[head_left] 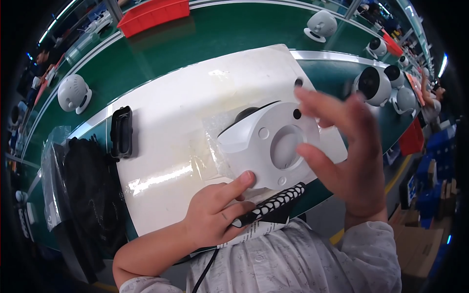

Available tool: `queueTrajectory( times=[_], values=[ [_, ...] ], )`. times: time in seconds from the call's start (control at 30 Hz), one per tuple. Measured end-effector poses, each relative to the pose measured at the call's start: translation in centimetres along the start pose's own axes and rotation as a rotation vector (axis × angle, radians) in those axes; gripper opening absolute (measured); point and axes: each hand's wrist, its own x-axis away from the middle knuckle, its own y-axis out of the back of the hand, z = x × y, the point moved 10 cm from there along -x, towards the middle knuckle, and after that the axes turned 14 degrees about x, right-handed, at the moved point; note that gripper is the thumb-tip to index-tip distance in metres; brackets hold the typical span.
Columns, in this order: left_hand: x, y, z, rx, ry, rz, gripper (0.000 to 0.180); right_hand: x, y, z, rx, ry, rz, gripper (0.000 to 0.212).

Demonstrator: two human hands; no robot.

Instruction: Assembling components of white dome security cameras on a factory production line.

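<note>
A white rounded device housing [251, 149] lies tilted on the white board, its ring-shaped base toward me. The base has a large round middle and small circular recesses; a black round pad [297, 114] fills one of them. My left hand [212, 212] presses its index fingertip on the housing's near edge, while its lower fingers curl around a black-and-white patterned rod-shaped tool [273, 204]. Above the base, my right hand [349, 146] is blurred, thumb and index finger apart. Another small black round pad [299, 82] shows at its index fingertip, apparently stuck there.
The white board [161, 141] rests on a green bench, with clear plastic film [210, 146] under the housing. At left are a black tray [122, 132] and a black mesh bag [93, 185]. White cameras [74, 94] and a red bin [154, 17] stand farther back.
</note>
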Motion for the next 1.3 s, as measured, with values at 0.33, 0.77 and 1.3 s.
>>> queueTrajectory(
  times=[0.33, 0.77, 1.3],
  values=[
    [0.1, 0.5, 0.1, 0.040, 0.011, -0.105, 0.026, -1.2, -1.9, -1.6, -0.182, -0.133, -0.016, 0.076],
    [0.1, 0.4, 0.1, 0.050, 0.029, -0.051, 0.024, -0.6, -2.6, 0.9, -0.136, -0.040, 0.073, 0.060],
    [-0.2, 0.2, 0.2, 0.033, 0.053, -0.084, 0.022, 4.5, -3.0, 0.3, -0.143, -0.257, 0.053, 0.005]
  ],
)
